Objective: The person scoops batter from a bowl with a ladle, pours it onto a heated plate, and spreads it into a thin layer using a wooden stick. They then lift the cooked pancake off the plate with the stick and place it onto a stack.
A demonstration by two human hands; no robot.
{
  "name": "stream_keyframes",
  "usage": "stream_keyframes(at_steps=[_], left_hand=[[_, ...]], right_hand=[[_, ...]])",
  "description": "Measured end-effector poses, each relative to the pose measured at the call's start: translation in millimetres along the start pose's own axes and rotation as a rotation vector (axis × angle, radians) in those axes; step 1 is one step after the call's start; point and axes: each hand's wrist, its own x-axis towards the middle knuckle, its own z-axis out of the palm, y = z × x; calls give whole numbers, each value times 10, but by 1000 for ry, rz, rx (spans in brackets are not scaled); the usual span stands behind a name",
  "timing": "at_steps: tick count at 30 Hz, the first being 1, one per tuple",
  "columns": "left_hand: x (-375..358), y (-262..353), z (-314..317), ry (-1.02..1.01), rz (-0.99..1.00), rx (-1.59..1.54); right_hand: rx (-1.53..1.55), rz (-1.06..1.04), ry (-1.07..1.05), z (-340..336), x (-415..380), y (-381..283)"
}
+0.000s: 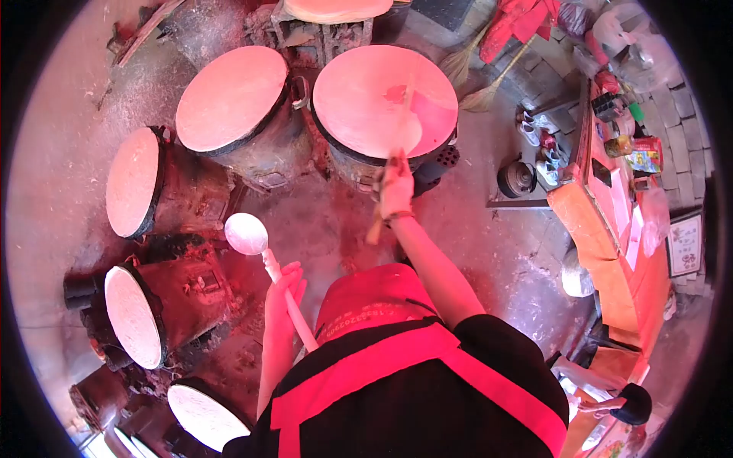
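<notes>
We grip a ladle (252, 240) in our left hand (282, 294), its bowl above the floor (321, 221) | our right hand (395, 189) clamps a stick (393, 156) over the nearest griddle (359, 99) | more round griddles (229, 95) ring us on dark stoves | dusty floor, brooms (473, 69) and cluttered orange tabletop (611, 229) at right.
</notes>
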Motion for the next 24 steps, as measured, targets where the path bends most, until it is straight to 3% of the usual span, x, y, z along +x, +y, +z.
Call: stream_keyframes(at_steps=[2, 3, 4, 6, 7, 9, 11, 15, 17, 20, 24], left_hand=[[39, -29, 133, -7, -6, 18], [80, -72, 177, -13, -15, 20], [105, -107, 215, -18, -26, 24], [125, -170, 311, -43, -33, 4], [132, -194, 372, -56, -36, -9], [85, -219, 591, -22, -6, 5], [56, -281, 719, -10, 2, 22], [120, -393, 978, -48, -7, 40], [121, -430, 1195, -46, 0, 44], [64, -472, 1488, -19, 13, 65], [120, -635, 1701, -2, 19, 64]], right_hand=[[36, 105, 30, 316, -4, 63], [-15, 162, -154, 329, -111, 103], [-218, 22, -314, 193, -70, 244], [-344, 39, -458, -225, -27, 366], [-266, 199, -442, -465, -139, 115], [-229, 241, -271, -845, -89, -187], [-151, 298, -304, -1173, 30, -494], [-43, 284, -202, -879, 240, -639], [-91, 368, -355, -843, 263, -443], [-251, 369, -717, -1418, 317, -471], [-319, 383, -556, -2011, 679, -1101]])
